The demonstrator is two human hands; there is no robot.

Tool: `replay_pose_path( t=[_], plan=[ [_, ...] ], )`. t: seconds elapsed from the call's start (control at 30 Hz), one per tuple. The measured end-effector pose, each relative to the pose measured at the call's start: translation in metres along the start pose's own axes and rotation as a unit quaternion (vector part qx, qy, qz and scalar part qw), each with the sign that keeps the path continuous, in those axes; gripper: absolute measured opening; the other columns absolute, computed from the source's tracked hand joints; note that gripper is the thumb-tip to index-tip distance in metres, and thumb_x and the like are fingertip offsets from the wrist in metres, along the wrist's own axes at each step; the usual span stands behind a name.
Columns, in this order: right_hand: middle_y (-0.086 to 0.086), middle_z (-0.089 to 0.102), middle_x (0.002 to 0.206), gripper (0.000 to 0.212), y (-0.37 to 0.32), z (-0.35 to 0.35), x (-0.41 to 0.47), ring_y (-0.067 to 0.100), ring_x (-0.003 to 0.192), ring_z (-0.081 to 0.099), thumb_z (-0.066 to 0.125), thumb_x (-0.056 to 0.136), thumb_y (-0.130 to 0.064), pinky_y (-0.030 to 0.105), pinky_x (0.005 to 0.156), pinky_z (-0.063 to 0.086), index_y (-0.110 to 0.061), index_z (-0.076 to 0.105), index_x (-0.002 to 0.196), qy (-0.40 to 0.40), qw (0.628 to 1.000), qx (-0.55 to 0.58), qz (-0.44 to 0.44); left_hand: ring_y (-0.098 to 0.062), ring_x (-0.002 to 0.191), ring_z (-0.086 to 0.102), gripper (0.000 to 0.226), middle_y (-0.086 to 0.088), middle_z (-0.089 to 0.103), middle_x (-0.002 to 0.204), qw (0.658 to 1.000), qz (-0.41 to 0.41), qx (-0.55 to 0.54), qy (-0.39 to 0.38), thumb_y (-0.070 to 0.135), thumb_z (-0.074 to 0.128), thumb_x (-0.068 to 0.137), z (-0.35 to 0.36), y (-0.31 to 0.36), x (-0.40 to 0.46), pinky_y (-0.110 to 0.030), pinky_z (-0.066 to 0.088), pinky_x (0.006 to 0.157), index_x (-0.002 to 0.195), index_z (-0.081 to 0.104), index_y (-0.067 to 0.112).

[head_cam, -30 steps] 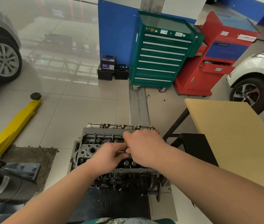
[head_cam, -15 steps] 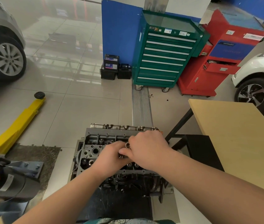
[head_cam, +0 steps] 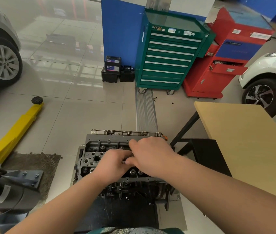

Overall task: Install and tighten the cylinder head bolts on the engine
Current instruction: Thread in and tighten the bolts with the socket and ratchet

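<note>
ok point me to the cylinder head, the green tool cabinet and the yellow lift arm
cylinder head (head_cam: 100,150): head view, on the bare grey top face left of the hands
green tool cabinet (head_cam: 166,59): head view, on the middle of the drawer front
yellow lift arm (head_cam: 18,125): head view, on the middle of the yellow beam on the floor

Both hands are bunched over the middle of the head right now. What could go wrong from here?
1. The left hand and right hand hide whatever they handle, so a cross-threaded or dropped bolt might go unseen.
2. Open bores in the cylinder head sit beside the hands; a small part could fall in.
</note>
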State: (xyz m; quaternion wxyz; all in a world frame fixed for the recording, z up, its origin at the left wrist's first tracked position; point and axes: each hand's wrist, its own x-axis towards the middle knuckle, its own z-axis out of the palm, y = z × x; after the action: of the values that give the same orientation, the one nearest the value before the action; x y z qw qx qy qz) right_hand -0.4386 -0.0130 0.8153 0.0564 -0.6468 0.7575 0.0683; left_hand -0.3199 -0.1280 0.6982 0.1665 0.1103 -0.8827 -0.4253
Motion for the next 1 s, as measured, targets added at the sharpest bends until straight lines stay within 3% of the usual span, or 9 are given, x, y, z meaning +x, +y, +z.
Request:
replay_pose_path(
  t=[0.07, 0.13, 0.23, 0.37, 0.53, 0.63, 0.77, 0.9, 1.0],
  plan=[
    [-0.002, 0.057, 0.095, 0.029, 0.005, 0.0, -0.002, 0.023, 0.084, 0.057, 0.06, 0.101, -0.041, 0.038, 0.061, 0.043, -0.021, 0.049, 0.117, -0.009, 0.999, 0.014, -0.044, -0.01, 0.055, 0.054, 0.022, 0.01, 0.062, 0.062, 0.998, -0.018, -0.029, -0.047, 0.037, 0.072, 0.093, -0.005, -0.008, 0.002, -0.032, 0.043, 0.051, 0.073, 0.066, 0.029],
    [0.002, 0.061, 0.099, 0.024, 0.005, 0.003, -0.004, 0.024, 0.087, 0.06, 0.063, 0.099, -0.028, 0.042, 0.065, 0.05, -0.018, 0.049, 0.117, -0.01, 0.999, 0.02, -0.049, -0.014, 0.057, 0.055, 0.02, 0.007, 0.064, 0.066, 0.995, -0.008, -0.031, -0.094, 0.027, 0.076, 0.095, -0.009, -0.013, 0.004, -0.034, 0.047, 0.056, 0.079, 0.07, 0.018],
    [0.004, 0.065, 0.089, 0.021, 0.0, 0.012, -0.003, 0.028, 0.078, 0.063, 0.057, 0.101, -0.034, 0.04, 0.058, 0.047, -0.016, 0.05, 0.11, 0.021, 0.999, 0.032, -0.031, -0.007, 0.056, 0.049, 0.023, 0.01, 0.058, 0.065, 0.993, -0.002, -0.061, -0.097, 0.035, 0.068, 0.099, -0.008, -0.011, 0.001, -0.026, 0.04, 0.056, 0.08, 0.066, 0.022],
    [0.002, 0.067, 0.078, 0.03, -0.004, 0.02, -0.006, 0.028, 0.07, 0.065, 0.05, 0.103, -0.048, 0.035, 0.053, 0.034, -0.018, 0.055, 0.104, 0.072, 0.997, 0.029, 0.01, -0.007, 0.08, 0.066, 0.012, 0.017, 0.068, 0.087, 0.996, -0.053, -0.077, 0.011, 0.044, 0.065, 0.082, 0.002, -0.006, -0.011, -0.017, 0.05, 0.07, 0.094, 0.066, 0.041],
    [0.0, 0.058, 0.073, 0.046, -0.006, 0.022, -0.006, 0.026, 0.069, 0.06, 0.041, 0.1, -0.064, 0.035, 0.054, 0.034, -0.021, 0.057, 0.098, 0.07, 0.995, 0.01, 0.065, 0.004, 0.067, 0.056, 0.012, 0.026, 0.056, 0.068, 0.999, -0.021, 0.002, 0.049, 0.037, 0.057, 0.09, 0.007, 0.001, -0.02, -0.009, 0.037, 0.06, 0.082, 0.053, 0.044],
    [-0.002, 0.062, 0.087, 0.041, -0.002, 0.014, -0.008, 0.025, 0.079, 0.063, 0.051, 0.099, -0.06, 0.037, 0.057, 0.043, -0.021, 0.05, 0.111, 0.067, 0.997, 0.021, 0.037, -0.002, 0.065, 0.058, 0.016, 0.017, 0.061, 0.072, 1.0, -0.001, 0.012, 0.025, 0.037, 0.055, 0.094, 0.004, -0.003, -0.017, -0.023, 0.048, 0.06, 0.086, 0.064, 0.026],
    [0.003, 0.062, 0.102, 0.024, -0.007, 0.006, -0.008, 0.026, 0.092, 0.061, 0.062, 0.099, -0.024, 0.04, 0.067, 0.048, -0.019, 0.049, 0.118, 0.006, 0.999, 0.049, -0.01, -0.007, 0.072, 0.065, 0.032, 0.011, 0.069, 0.08, 1.0, 0.02, 0.017, -0.006, 0.042, 0.055, 0.097, -0.001, -0.002, -0.012, -0.035, 0.056, 0.065, 0.098, 0.074, 0.016],
    [0.007, 0.066, 0.1, 0.02, -0.013, 0.008, -0.008, 0.031, 0.088, 0.064, 0.056, 0.103, -0.03, 0.039, 0.063, 0.039, -0.015, 0.049, 0.114, 0.028, 0.997, 0.064, 0.02, -0.012, 0.083, 0.07, 0.026, 0.009, 0.072, 0.088, 0.999, -0.023, -0.032, -0.005, 0.041, 0.057, 0.096, 0.003, -0.004, -0.018, -0.04, 0.059, 0.074, 0.103, 0.072, 0.021],
    [0.008, 0.069, 0.099, 0.021, -0.019, 0.012, -0.007, 0.033, 0.089, 0.065, 0.053, 0.104, -0.035, 0.039, 0.064, 0.041, -0.016, 0.05, 0.113, 0.04, 0.992, 0.099, 0.062, -0.019, 0.074, 0.068, 0.007, 0.002, 0.073, 0.081, 0.997, -0.079, -0.02, 0.018, 0.018, 0.065, 0.092, 0.019, -0.005, -0.024, -0.045, 0.057, 0.067, 0.093, 0.07, 0.015]
  ],
)
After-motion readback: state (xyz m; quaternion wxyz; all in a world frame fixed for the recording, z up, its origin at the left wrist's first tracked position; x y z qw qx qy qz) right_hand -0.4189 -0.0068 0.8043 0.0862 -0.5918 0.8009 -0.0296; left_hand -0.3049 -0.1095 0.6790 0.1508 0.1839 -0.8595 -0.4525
